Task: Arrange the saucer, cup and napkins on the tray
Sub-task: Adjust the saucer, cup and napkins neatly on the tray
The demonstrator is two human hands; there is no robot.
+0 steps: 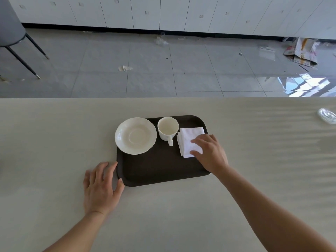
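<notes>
A dark brown tray (160, 168) lies on the pale table. On its far left corner rests a white saucer (135, 135), overhanging the rim a little. Beside it stands an empty white cup (167, 128), handle pointing toward me. A small stack of white napkins (189, 139) sits at the tray's right side. My right hand (211, 153) lies on the napkins with fingers spread, covering their near right corner. My left hand (101, 186) rests flat on the table, thumb and forefinger touching the tray's near left corner.
A clear glass object (327, 115) sits at the table's far right edge. Beyond the table is a grey tiled floor with scattered litter, a grey chair (11, 30) at far left and crumpled cardboard (301, 51) at far right.
</notes>
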